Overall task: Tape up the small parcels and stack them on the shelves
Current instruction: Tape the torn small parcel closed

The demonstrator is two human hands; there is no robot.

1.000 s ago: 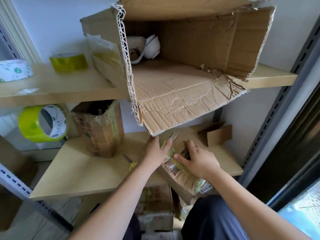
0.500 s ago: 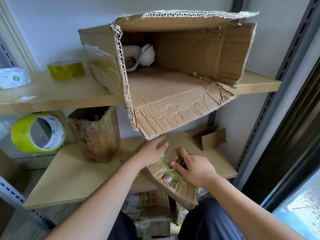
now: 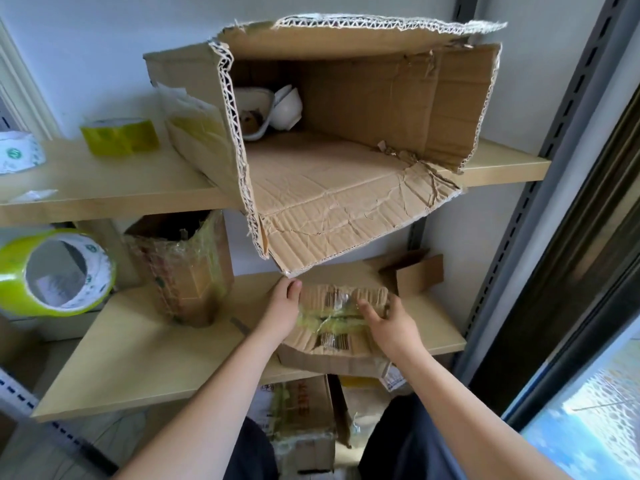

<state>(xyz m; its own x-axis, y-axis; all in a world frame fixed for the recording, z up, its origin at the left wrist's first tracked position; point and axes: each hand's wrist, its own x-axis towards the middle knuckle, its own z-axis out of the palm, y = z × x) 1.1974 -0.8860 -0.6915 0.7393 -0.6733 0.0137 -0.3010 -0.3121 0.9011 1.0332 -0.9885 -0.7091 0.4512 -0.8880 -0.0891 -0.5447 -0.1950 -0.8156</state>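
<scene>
A small cardboard parcel [image 3: 337, 344], crumpled and bound with yellowish clear tape, lies flat on the lower shelf [image 3: 138, 362] near its front edge. My left hand [image 3: 282, 308] lies against the parcel's left side with the fingers straight. My right hand [image 3: 389, 323] rests on its top right, fingers laid over the tape band. Another taped parcel [image 3: 183, 268] stands upright at the back left of the same shelf.
A big torn carton [image 3: 346, 174] lies on its side on the upper shelf [image 3: 104, 197] and overhangs the parcel. Tape rolls: a yellow-green one [image 3: 119, 136], a white one [image 3: 19, 152], a large one [image 3: 55, 271] at left. A small open box [image 3: 417, 275] sits behind. More boxes [image 3: 304, 420] lie below.
The parcel has turned from a slanted position to square with the shelf edge, and both hands have shifted with it. The view has tilted slightly upward.
</scene>
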